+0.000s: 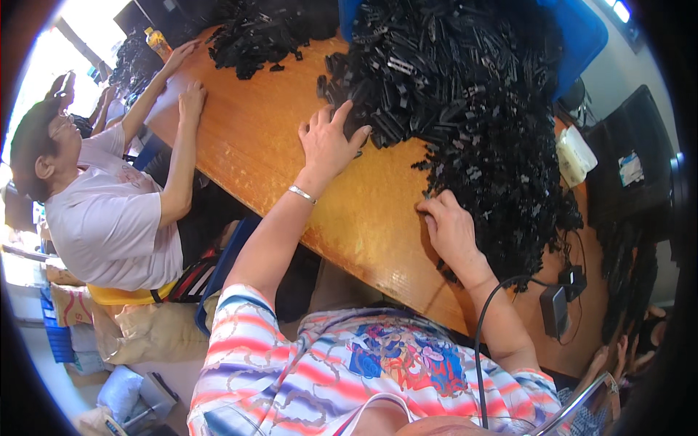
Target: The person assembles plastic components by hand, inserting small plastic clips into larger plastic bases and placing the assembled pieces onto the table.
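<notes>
A large heap of long black plastic pieces (422,65) lies at the far side of the wooden table (254,123). Smaller dark clip-like parts (502,182) spread from it toward the near right. My left hand (327,142), with a silver bracelet at the wrist, reaches to the left edge of the heap; its fingers are apart and the fingertips are at the nearest long pieces. At the left border of the smaller parts, my right hand (452,229) has thumb and fingers drawn together. Whatever sits between those fingertips is too small to make out.
A blue bin (582,43) stands behind the heap. Another black pile (262,36) lies at the far left, by a co-worker (109,196) with hands on the table. A white packet (576,156) and a small dark box (556,312) with cables lie on the right.
</notes>
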`<state>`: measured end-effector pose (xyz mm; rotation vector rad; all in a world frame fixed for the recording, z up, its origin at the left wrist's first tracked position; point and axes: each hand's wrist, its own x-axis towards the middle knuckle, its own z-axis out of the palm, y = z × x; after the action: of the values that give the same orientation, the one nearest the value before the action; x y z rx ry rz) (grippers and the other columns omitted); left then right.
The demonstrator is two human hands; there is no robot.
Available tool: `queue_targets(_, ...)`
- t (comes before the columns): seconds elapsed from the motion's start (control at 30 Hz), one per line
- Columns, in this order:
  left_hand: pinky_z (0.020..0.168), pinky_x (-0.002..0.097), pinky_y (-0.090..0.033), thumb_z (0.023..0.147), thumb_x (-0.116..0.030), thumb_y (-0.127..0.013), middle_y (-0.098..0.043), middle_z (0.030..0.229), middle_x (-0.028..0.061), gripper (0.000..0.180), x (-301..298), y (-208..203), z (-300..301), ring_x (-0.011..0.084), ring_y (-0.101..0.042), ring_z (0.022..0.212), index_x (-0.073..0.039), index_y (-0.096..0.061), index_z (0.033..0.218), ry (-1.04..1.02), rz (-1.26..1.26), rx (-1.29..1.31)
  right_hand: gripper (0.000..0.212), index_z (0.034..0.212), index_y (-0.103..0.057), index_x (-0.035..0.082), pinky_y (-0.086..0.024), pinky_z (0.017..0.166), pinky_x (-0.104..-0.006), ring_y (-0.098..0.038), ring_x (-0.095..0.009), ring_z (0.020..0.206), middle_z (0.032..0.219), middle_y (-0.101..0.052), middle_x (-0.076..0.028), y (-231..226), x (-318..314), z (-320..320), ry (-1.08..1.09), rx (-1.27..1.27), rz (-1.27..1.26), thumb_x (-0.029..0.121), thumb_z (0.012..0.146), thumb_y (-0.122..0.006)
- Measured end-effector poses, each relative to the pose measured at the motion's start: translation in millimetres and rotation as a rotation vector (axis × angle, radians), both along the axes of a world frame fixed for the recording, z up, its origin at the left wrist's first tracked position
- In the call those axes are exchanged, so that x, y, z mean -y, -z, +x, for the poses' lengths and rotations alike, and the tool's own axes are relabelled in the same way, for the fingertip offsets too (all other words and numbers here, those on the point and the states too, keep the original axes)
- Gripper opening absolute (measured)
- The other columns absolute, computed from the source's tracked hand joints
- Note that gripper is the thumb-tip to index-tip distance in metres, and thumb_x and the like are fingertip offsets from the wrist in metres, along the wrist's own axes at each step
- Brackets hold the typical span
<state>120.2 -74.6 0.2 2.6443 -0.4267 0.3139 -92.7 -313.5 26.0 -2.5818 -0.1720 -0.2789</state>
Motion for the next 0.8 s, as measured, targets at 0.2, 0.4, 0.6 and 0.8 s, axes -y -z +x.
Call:
queue_targets(0.2,0.131,0.0683,-0.024,0.099,-0.052,-0.077,-0.049,0.171,0.0182,0.079,-1.6,0.8,-67.4,0.0422,-0.034,0.164,-0.02,-0.053,0.167,0.212,-0.022,0.015,0.019,0.111,-0.077,0.01,-0.063,0.076,-0.0492,-0.075,-0.042,0.087,0.105,-0.068,-0.017,3.1,-2.8,-3.6,0.008,0.014,-0.045,0.004,0.093,-0.079)
queue_targets(0.4,0.123,0.059,-0.037,0.094,-0.023,-0.083,-0.066,0.152,0.0148,0.059,-39.0,-11.7,-120.3,0.0409,-0.055,0.144,-0.015,-0.066,0.15,0.255,-0.228,0.249,0.018,0.11,-0.074,0.006,-0.062,0.074,-0.0477,-0.075,-0.04,0.087,0.101,-0.073,-0.014,-6.4,-12.7,-18.9,-0.01,0.117,0.037,0.007,0.094,-0.081)
queue_targets(0.6,0.096,0.0454,-0.053,0.087,-0.005,-0.084,-0.073,0.12,0.0106,0.032,-51.7,-4.8,-150.7,0.0346,-0.067,0.111,-0.005,-0.078,0.118,0.346,-0.198,0.213,0.015,0.107,-0.073,0.005,-0.061,0.075,-0.0452,-0.074,-0.039,0.085,0.103,-0.074,-0.014,8.4,-30.0,-30.4,-0.051,0.099,0.157,0.006,0.094,-0.081)
queue_targets(0.8,0.094,0.0453,-0.056,0.087,-0.003,-0.083,-0.072,0.114,0.0114,0.031,-49.6,-6.7,-147.7,0.0342,-0.067,0.106,-0.004,-0.079,0.118,0.411,-0.224,0.223,0.014,0.106,-0.074,0.004,-0.061,0.075,-0.0435,-0.076,-0.036,0.086,0.102,-0.076,-0.013,18.4,-39.5,-8.1,-0.075,0.162,0.16,0.007,0.094,-0.081)
